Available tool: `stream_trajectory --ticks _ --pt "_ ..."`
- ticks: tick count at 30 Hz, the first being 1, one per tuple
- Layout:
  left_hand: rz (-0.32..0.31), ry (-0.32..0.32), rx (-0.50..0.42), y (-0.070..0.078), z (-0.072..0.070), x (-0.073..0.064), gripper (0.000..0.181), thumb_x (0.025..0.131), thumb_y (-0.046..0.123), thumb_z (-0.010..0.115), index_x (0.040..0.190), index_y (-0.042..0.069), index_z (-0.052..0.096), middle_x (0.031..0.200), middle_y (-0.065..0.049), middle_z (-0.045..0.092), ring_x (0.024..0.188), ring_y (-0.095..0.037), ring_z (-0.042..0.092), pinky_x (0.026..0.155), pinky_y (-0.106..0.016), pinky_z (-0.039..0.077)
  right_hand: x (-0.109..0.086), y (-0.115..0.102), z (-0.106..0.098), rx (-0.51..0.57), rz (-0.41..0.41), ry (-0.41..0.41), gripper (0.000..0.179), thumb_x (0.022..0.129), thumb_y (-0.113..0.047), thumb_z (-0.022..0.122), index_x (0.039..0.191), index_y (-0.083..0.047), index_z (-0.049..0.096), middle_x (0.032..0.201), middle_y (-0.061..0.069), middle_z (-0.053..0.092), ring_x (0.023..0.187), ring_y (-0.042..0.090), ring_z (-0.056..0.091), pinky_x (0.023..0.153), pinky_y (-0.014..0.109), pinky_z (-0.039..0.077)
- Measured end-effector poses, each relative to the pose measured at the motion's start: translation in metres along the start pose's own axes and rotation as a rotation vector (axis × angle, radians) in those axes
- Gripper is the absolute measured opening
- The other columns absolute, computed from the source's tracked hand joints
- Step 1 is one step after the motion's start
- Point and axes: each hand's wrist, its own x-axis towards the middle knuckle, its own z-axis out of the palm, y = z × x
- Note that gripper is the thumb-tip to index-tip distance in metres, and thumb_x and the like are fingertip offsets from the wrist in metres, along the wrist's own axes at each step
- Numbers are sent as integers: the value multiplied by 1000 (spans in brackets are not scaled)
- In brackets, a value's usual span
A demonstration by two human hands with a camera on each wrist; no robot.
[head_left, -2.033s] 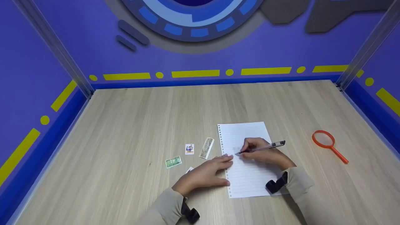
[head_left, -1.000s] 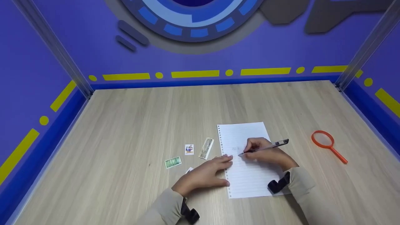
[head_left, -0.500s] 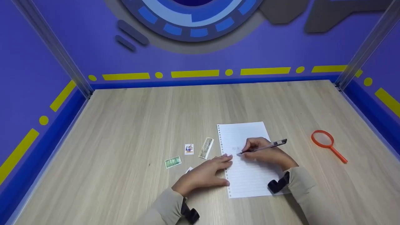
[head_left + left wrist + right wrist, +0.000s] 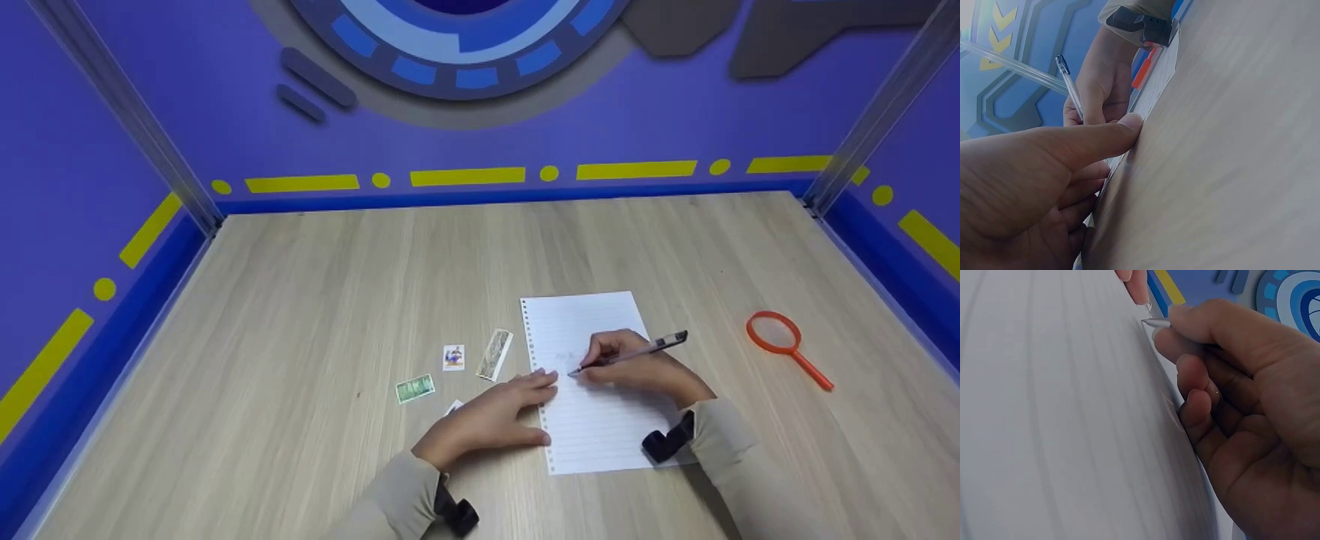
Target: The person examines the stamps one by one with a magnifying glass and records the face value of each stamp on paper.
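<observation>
A lined sheet of paper (image 4: pixel 600 435) with punched holes along its left edge lies on the table. My right hand (image 4: pixel 637 364) pinches a clear-barrelled pen (image 4: pixel 660 344), its tip at the paper just below some faint writing (image 4: pixel 565 356). In the right wrist view the metal pen tip (image 4: pixel 1157 322) shows right at the page, with thumb and fingers around the barrel. My left hand (image 4: pixel 495 416) rests with extended fingers on the sheet's left margin. In the left wrist view the thumb (image 4: pixel 1129 122) lies at the paper's edge.
Left of the paper lie a long grey stamp (image 4: pixel 495 355), a small colourful stamp (image 4: pixel 454 358) and a green stamp (image 4: pixel 415 388). Another stamp (image 4: pixel 454 407) is mostly hidden by my left hand. An orange magnifying glass (image 4: pixel 776 332) lies at the right.
The pen tip has shifted slightly right, then back left and a little down, as my right hand moves over the paper. Faint marks show above the tip. My left hand stays in place.
</observation>
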Motion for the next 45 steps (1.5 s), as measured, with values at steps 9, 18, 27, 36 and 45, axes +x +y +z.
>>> stream_trajectory --ticks 9,18,27,36,45 --pt "-6 -1 -5 1 0 0 68 85 29 71 143 7 44 156 0 32 146 -19 25 120 -33 22 0 2 -3 23 -27 -15 12 82 -4 69 84 4 61 78 -5 63 68 4 52 59 15 39" --pt "-3 -2 -13 0 0 -1 68 85 28 71 143 6 44 156 0 33 146 -20 25 121 -34 22 0 5 -3 49 -46 -3 9 83 -6 70 83 -1 62 80 -1 63 72 4 53 61 15 39" --pt "0 -2 -23 -1 0 0 68 85 27 71 144 6 43 156 0 32 147 -19 24 121 -34 21 -1 3 -4 53 -59 -29 9 83 -2 68 83 4 60 77 -6 62 68 2 51 58 14 38" --pt "4 0 0 -1 0 1 68 85 29 71 143 6 44 156 0 32 146 -20 25 121 -33 21 -1 2 -6 38 -28 -15 10 83 -3 67 83 2 59 77 -6 62 67 3 52 59 15 39" --pt "1 -5 -6 -1 0 0 68 85 28 71 143 5 44 156 -1 32 147 -20 25 121 -34 21 0 3 -5 52 -27 -17 8 83 -2 66 87 4 61 82 -4 66 73 5 56 65 16 43"
